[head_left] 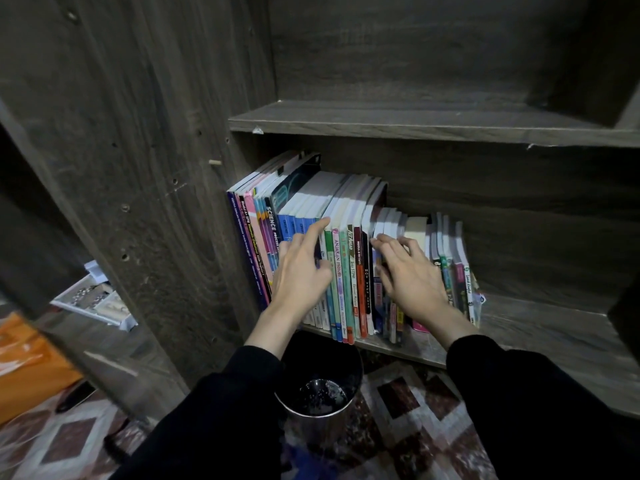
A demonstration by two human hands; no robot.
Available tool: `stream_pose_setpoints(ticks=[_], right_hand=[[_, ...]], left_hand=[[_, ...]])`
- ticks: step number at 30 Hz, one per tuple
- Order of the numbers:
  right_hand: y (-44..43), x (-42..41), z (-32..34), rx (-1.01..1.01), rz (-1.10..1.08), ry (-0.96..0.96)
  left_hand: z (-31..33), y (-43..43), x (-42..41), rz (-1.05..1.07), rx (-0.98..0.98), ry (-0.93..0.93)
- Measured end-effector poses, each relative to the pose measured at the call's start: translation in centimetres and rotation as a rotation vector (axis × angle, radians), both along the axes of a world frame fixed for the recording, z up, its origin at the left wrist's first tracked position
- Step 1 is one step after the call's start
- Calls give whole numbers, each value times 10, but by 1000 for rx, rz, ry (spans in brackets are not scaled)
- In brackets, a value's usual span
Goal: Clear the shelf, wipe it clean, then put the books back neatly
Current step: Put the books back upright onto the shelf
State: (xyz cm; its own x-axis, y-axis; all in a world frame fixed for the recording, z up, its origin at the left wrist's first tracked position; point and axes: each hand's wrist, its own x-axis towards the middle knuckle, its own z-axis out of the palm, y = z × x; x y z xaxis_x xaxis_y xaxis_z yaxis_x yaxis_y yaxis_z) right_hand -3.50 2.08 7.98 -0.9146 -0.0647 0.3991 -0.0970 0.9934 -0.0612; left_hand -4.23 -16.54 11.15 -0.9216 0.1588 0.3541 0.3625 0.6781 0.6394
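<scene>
Standing upright, the books (349, 271) occupy the shelf (536, 327); clearing appears not yet begun. Left hand (301, 271) fingers spread on spines; right hand (412, 278) fingers hook shorter books' tops.

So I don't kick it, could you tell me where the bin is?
Head view, lower centre: the bin stands on the floor, just below the shelf of books.

Colourful books (349, 289) upright, spines out, on shelf (536, 330)
</scene>
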Motion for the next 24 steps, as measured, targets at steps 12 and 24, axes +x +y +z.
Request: stream_pose_setpoints(ticks=[12,24], right_hand=[[1,0,0,-14,0,-21],[0,-1,1,-19,-1,-19]], left_hand=[[-1,-3,3,-59,42,-53],[-10,1,5,-46,6,31]])
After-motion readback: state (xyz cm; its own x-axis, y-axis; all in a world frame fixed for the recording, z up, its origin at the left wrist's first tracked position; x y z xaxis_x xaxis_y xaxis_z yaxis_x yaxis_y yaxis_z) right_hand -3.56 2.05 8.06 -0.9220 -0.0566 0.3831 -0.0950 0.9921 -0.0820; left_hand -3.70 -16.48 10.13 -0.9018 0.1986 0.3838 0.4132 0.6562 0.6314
